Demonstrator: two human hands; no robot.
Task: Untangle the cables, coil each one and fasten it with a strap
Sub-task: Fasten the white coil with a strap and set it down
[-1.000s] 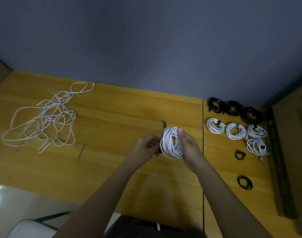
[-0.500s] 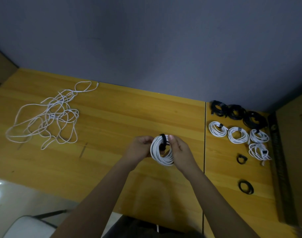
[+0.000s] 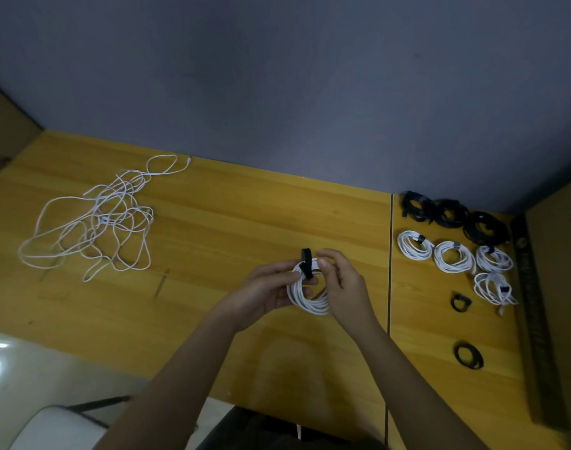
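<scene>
1. I held the white coil (image 3: 308, 295) above the table (image 3: 212, 241), right of the tangled cable (image 3: 96, 219)
2. My left hand (image 3: 261, 295) gripped its rim
3. My right hand (image 3: 344, 289) pinched the black strap (image 3: 306, 264) around it

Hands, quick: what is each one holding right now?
Left hand: grips the white cable coil.
Right hand: grips the same coil, by the black strap.

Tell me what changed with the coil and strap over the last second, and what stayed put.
The black strap, standing loose behind the white coil a second ago, now wraps over its top. Left hand and right hand still hold the coil. The tangled cable and finished coils lie unchanged.
</scene>
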